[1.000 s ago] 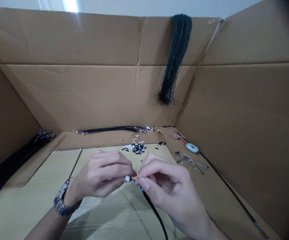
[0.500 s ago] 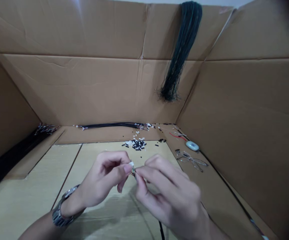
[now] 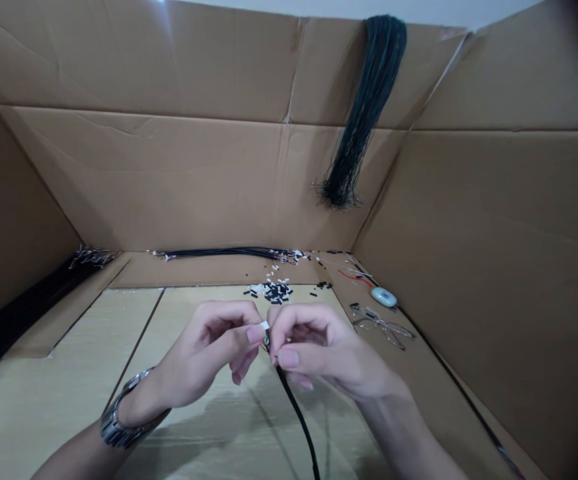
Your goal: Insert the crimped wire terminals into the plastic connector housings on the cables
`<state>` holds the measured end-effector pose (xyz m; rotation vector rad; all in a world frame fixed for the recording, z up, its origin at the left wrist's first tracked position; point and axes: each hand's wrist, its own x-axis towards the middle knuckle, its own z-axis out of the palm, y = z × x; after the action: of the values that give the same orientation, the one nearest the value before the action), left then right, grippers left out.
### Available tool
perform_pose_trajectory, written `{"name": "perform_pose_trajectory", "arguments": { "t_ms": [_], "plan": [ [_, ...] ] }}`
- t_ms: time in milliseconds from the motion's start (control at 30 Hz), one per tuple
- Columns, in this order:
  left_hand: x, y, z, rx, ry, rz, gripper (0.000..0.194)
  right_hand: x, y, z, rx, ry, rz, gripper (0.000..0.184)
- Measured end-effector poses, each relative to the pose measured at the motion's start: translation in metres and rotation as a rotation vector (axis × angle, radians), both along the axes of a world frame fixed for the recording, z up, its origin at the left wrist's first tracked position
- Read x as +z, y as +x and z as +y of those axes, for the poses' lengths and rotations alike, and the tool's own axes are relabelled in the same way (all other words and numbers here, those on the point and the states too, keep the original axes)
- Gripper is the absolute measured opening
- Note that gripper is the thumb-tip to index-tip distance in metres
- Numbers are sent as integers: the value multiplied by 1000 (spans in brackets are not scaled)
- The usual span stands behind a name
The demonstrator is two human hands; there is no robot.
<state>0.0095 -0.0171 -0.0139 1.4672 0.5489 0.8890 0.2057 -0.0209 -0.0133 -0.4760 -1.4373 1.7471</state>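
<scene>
My left hand [image 3: 213, 357], with a metal watch on its wrist, pinches a small white connector [image 3: 265, 325] between thumb and forefinger. Thin coloured wires [image 3: 267, 343] run from the connector into a black cable [image 3: 296, 407], which hangs down toward the front edge of the view. At the cable's top end my right hand [image 3: 323, 350] is closed, its thumb and forefinger pressed together beside the wires. Whether those fingertips grip a wire or the cable's end is hard to make out. The fingers partly hide the wires.
Small black and white pieces [image 3: 273, 292] lie piled behind my hands. Black cables [image 3: 223, 252] lie along the back wall, and a thicker bundle [image 3: 19, 303] at left. Glasses [image 3: 381, 325] and a pale oval device [image 3: 383, 297] lie right. Dark green wires [image 3: 363, 113] hang over the cardboard.
My right hand has turned and its fingers have shifted to the top of the cable, bringing the black cable into fuller view. My left hand keeps its pinch on the connector.
</scene>
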Motion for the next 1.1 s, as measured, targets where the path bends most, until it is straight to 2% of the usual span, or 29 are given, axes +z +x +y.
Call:
{"name": "perform_pose_trajectory", "arguments": {
  "t_ms": [67, 133, 200, 267, 333, 433, 633, 767, 833, 900, 967, 1067, 1100],
  "plan": [
    [0, 0, 1, -2, 1, 3, 35, 1, -2, -6, -55, 35, 3, 14],
    [-1, 0, 2, -4, -10, -4, 35, 4, -5, -15, -240, 193, -61, 10],
    [-1, 0, 2, -15, -33, -19, 34, 5, -10, -24, -542, 497, -189, 9],
    [0, 0, 1, -22, -58, -25, 33, 4, -14, -32, -809, 853, -318, 15],
    [2, 0, 0, -19, -66, -14, 33, 1, -18, -36, -953, 1128, -420, 21],
    [4, 1, -2, 0, -66, 1, 34, -6, -21, -36, -1047, 1303, -560, 21],
    [-5, 0, -2, -24, -124, -5, 28, -11, -19, -38, -1089, 1493, -669, 18],
    [-3, 0, -1, -26, -126, 24, 29, -8, -15, -41, -991, 1534, -776, 21],
    [2, 1, 0, -10, -74, 68, 32, -7, -13, -39, -957, 1521, -783, 22],
    [6, 1, 1, 68, 53, 128, 36, -7, -13, -34, -955, 1451, -757, 21],
    [9, 0, 1, 235, 255, 159, 34, -6, -14, -29, -972, 1358, -664, 22],
    [11, -6, 4, 455, 658, 114, 7, -3, -15, -24, -968, 1252, -516, 28],
    [12, -8, 5, 477, 805, 108, 13, -2, -15, -24, -948, 1231, -487, 28]
  ]
}}
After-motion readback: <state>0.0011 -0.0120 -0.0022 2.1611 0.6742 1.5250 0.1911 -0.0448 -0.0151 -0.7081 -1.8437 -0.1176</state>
